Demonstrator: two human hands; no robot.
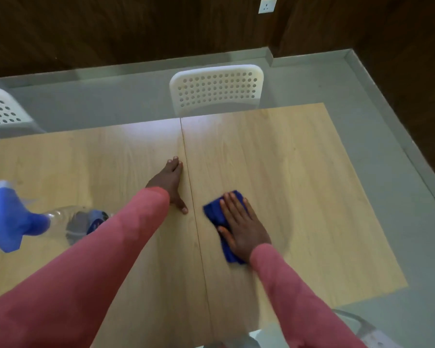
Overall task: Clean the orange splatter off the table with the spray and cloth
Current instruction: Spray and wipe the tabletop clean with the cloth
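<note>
My right hand (239, 222) lies flat with straight fingers on a folded blue cloth (215, 212), pressing it onto the light wooden table (299, 184) just right of the table's centre seam. My left hand (170, 183) rests flat and open on the table left of the seam, holding nothing. A clear spray bottle (23, 219) with a blue trigger head stands at the left, partly hidden behind my left sleeve. I see no orange splatter on the visible wood; a faint damp sheen shows to the right of the cloth.
A white perforated chair (216, 89) is tucked in at the far side of the table, and another white chair (0, 111) is at the far left. Grey floor surrounds the table. Part of a chair frame (362, 327) shows at the near right.
</note>
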